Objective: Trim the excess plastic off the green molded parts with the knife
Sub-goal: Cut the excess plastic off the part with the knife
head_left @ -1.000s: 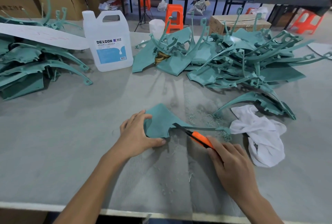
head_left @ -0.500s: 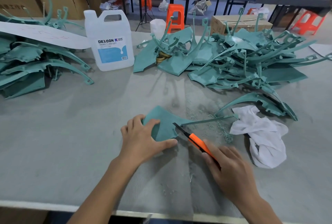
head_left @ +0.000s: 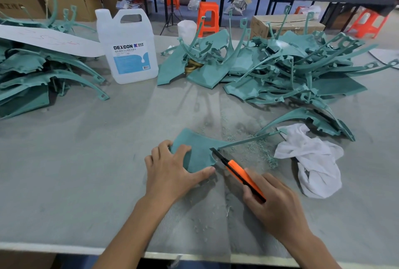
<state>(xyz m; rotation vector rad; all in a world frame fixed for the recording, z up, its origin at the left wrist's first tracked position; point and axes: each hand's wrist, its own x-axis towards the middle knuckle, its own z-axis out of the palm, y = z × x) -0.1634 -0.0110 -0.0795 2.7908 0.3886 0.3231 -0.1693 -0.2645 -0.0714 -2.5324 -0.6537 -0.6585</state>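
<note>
Two hands work one flat teal-green molded part (head_left: pixel 194 150), lying near the middle of the grey, felt-like tabletop (head_left: pixel 86 161).
Left hand (head_left: pixel 170 173): grip clamped on the part's broad matte plate, thumb along the near edge; a thin stem tapers off to the right. Right hand (head_left: pixel 274 206): grip closed round the orange knife (head_left: pixel 237 171), black blade tip touching the notch where stem meets plate. Fine pale shavings (head_left: pixel 248 150) lie scattered just beside, and a crumpled white cloth (head_left: pixel 313 161) sits right of them.
</note>
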